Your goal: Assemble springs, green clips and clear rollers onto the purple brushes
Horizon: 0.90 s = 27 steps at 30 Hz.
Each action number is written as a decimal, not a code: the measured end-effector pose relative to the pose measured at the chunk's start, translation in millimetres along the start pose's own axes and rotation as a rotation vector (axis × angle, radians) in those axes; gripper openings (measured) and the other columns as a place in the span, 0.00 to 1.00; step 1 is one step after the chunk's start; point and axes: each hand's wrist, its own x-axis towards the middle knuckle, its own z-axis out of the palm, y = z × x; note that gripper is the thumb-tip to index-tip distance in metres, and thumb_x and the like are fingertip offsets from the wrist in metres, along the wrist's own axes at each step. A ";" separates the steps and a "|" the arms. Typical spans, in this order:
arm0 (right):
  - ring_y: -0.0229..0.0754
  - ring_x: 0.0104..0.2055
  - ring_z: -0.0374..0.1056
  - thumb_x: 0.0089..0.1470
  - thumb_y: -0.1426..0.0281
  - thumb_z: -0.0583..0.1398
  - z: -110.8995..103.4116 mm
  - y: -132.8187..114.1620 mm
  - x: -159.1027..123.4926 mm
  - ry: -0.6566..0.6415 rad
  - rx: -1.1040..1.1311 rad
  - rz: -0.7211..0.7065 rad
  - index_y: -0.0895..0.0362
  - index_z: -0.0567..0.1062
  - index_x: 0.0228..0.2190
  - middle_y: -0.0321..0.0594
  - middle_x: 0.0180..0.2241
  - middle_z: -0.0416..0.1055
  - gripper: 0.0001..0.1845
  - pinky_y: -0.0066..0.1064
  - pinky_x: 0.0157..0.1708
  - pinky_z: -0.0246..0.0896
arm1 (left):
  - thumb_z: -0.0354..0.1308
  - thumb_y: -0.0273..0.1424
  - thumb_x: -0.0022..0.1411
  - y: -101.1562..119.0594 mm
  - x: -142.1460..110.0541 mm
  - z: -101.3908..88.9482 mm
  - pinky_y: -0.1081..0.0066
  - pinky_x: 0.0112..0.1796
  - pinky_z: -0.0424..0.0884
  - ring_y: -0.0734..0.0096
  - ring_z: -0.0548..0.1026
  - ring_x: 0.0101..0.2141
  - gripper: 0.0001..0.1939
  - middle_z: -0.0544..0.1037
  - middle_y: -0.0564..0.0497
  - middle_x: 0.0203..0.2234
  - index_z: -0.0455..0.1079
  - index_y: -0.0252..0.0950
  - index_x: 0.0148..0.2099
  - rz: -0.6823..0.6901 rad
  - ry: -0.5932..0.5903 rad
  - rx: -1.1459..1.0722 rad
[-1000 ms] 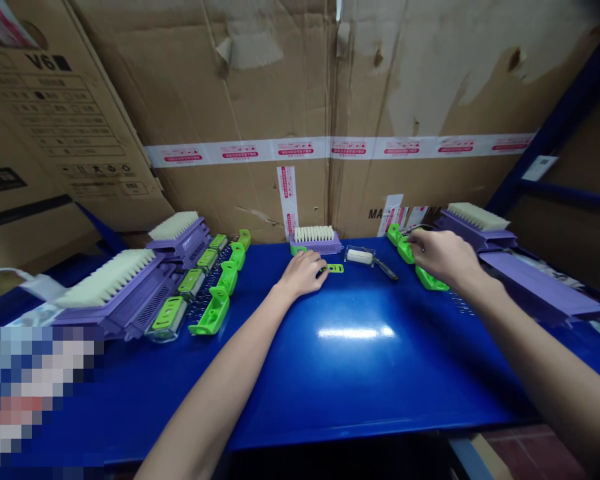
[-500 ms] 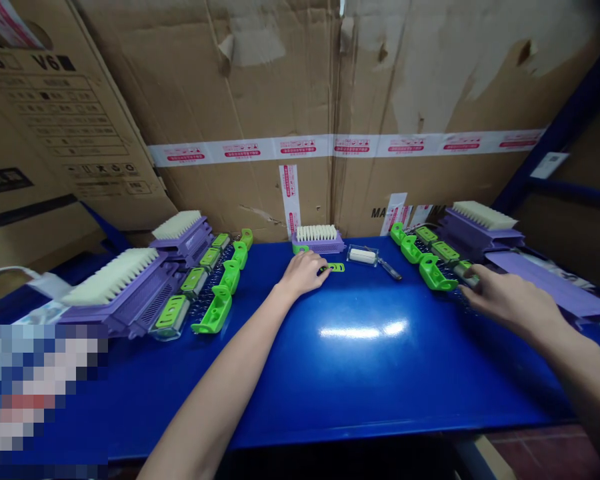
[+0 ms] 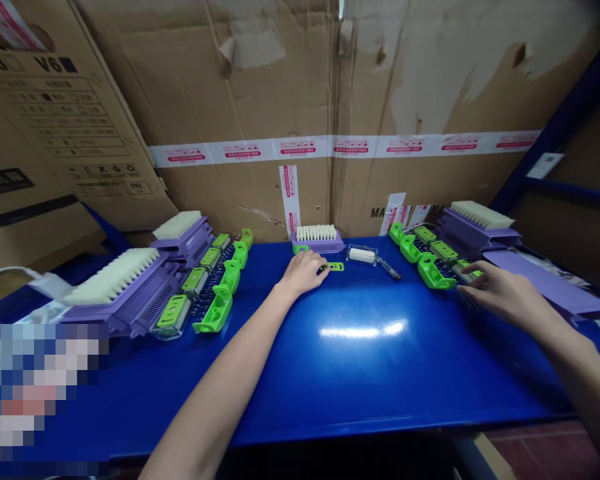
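At the back middle of the table, my left hand [image 3: 306,272] is closed, its fingertips on a small green slotted plate [image 3: 337,267]. Just behind it sits a purple holder with a white bristle block [image 3: 317,233], a green part at its left end. My right hand [image 3: 507,293] reaches to the right-hand row, thumb and forefinger apart, beside a clear piece with a green slotted top [image 3: 467,268]. Bright green curved shells [image 3: 434,272] lie left of those fingers. To the right of my left hand are a clear case with a white pad [image 3: 362,255] and a slim metal-ended part [image 3: 390,268].
Purple holders with white bristles [image 3: 113,277] stand at the left, beside green-topped clear pieces [image 3: 173,313], wire-bristle strips and green shells [image 3: 215,310]. More purple holders [image 3: 480,227] stand at the right. Cardboard [image 3: 280,87] walls the back; a blue frame post [image 3: 555,113] rises right.
My right hand has shifted slightly and its thumb and forefinger show more apart. My left hand stays in place on the green slotted plate.
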 end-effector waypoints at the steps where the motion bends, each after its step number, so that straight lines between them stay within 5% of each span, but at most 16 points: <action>1: 0.48 0.32 0.71 0.47 0.63 0.57 -0.5 0.0 0.1 0.023 0.005 0.007 0.54 0.69 0.38 0.43 0.30 0.76 0.15 0.34 0.30 0.57 | 0.53 0.34 0.63 0.2 0.1 -0.4 0.63 0.41 0.69 0.62 0.75 0.37 0.12 0.79 0.46 0.34 0.76 0.34 0.38 -0.002 -0.002 0.000; 9: 0.51 0.31 0.71 0.37 0.56 0.55 -5.0 -1.8 3.2 0.297 0.076 -0.006 0.53 0.72 0.31 0.41 0.25 0.74 0.19 0.35 0.30 0.59 | 0.54 0.34 0.63 0.7 0.5 -1.6 0.64 0.41 0.69 0.63 0.75 0.38 0.11 0.79 0.46 0.34 0.75 0.35 0.39 -0.007 -0.008 -0.003; 21: 0.50 0.33 0.69 0.45 0.65 0.56 -29.5 -22.6 6.0 0.844 -0.089 -0.213 0.59 0.76 0.32 0.48 0.27 0.72 0.14 0.37 0.35 0.63 | 0.54 0.35 0.63 0.0 0.2 -1.1 0.62 0.41 0.69 0.60 0.75 0.39 0.12 0.79 0.44 0.36 0.74 0.33 0.42 -0.015 -0.005 -0.026; 27: 0.49 0.33 0.68 0.42 0.69 0.57 -45.9 -37.4 19.2 0.675 -0.126 -0.139 0.60 0.77 0.36 0.48 0.30 0.72 0.17 0.37 0.35 0.62 | 0.54 0.35 0.63 -0.8 -0.1 0.7 0.63 0.41 0.69 0.61 0.74 0.40 0.12 0.79 0.46 0.38 0.73 0.35 0.44 -0.024 0.006 -0.010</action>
